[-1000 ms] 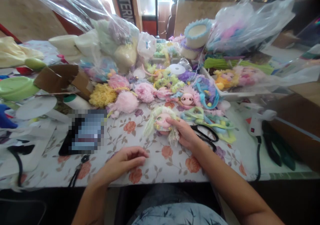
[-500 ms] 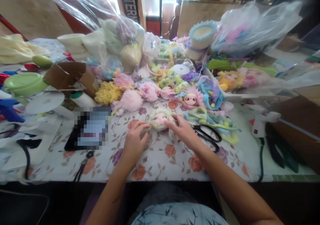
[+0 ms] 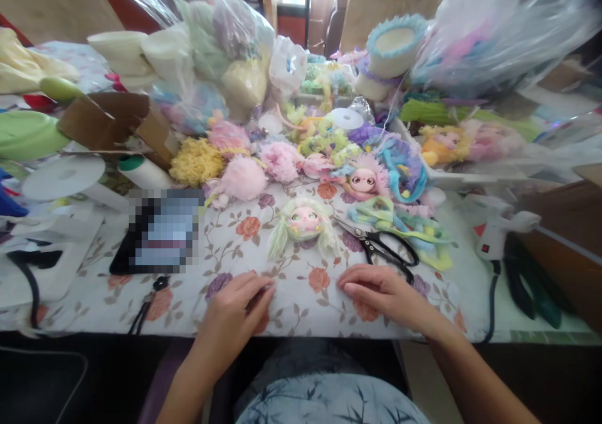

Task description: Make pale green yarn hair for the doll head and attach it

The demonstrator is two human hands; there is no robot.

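In the head view, the grip of the left hand (image 3: pixel 235 314) is slack and empty, fingers loosely curled with the thumb apart from them; the grip of the right hand (image 3: pixel 379 289) is likewise empty, fingers bent and thumb lying below them. Both hands are low over the flower-printed surface (image 3: pixel 294 305), well apart. The green-haired doll head (image 3: pixel 305 219) lies face up on the surface, beyond the hands and between them, touched by neither, its pale tufts spread to both sides. Black-handled scissors (image 3: pixel 373 246) lie just to its right, blade tips near the hair and handles near the right hand. Behind them are blue and yellow-green strips (image 3: pixel 397 222), and farther back a pink-haired doll head (image 3: pixel 364 180). A pink fluffy ball (image 3: pixel 244 178) and a yellow bundle (image 3: pixel 196 162) sit farther back to the left. A dark device (image 3: pixel 164 233), its screen blurred, lies left of the left hand. At the far right stands a white glue gun (image 3: pixel 501 229).
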